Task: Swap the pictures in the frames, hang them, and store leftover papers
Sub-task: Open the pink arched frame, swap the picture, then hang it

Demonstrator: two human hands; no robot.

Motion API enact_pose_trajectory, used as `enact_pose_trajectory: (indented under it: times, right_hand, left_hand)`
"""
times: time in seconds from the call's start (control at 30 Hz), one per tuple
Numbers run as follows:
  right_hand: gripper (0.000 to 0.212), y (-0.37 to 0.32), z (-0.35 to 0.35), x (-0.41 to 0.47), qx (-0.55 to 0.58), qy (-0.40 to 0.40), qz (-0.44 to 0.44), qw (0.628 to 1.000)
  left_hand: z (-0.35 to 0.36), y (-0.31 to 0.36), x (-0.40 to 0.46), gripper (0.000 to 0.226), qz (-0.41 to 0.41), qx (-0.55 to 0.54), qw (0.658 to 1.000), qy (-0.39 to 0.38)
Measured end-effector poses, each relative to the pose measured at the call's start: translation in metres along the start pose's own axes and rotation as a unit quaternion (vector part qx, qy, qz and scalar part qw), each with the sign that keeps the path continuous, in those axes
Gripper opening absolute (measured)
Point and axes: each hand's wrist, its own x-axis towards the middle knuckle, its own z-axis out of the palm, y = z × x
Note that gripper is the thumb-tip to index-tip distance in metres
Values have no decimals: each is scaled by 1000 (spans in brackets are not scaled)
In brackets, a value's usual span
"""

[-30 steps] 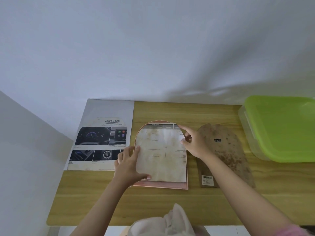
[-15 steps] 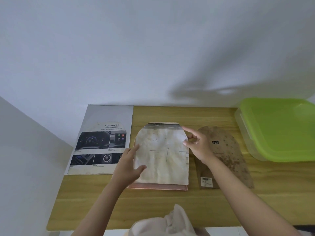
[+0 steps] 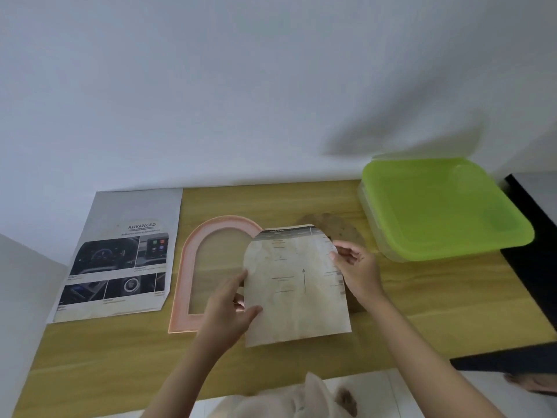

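1. Paper, thin and pale with small print, sits up off the counter between both hands. The left hand pinches its left edge, thumb on top. The right hand holds its right edge with curled fingers.

2. This paper is soft and wrinkled. If one hand pulls harder than the other, it may tear or get a new fold.

3. The pink frame lies flat on the counter, just left of the paper. Its arch window looks bare now. The left hand hangs over its bottom right corner. A bump from that hand could push the frame sideways.

4. A brown back board lies behind the paper, mostly hidden. If the paper is put down on top of it, the board gets harder to find and pick up.

5. The car picture lies flat to the left of the frame, near the counter's edge. Its near corner looks close to the rim, so a sliding frame or arm could knock it off.

6. The box with the green lid sits to the right, and the lid looks closed. Leftover paper likely goes in there. With both hands full, opening the lid is hard, and the paper may get squashed.

7. A light cloth is low in view, close to the person. I cannot tell what it is.
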Motion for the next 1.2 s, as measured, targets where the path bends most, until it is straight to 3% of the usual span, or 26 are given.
enact_pose_trajectory:
  times: [0.37,0.63,0.9,1.2]
  right_hand:
    - [28,69,-175,-24,-55,37,61,996]
    - [26,99,-271,-3,-188,53,25,980]
    - [52,113,-294,18,-283,-12,3,959]
    - [53,125,-293,24,-286,0,-19,958]
  left_hand:
    - [162,74,-36,70,-14,-23,999,-44]
    - [266,117,-33,74,-5,-3,997,-71]
    - [296,135,-17,91,-26,89,992,-84]
    - [298,137,-14,90,-32,137,986,-83]
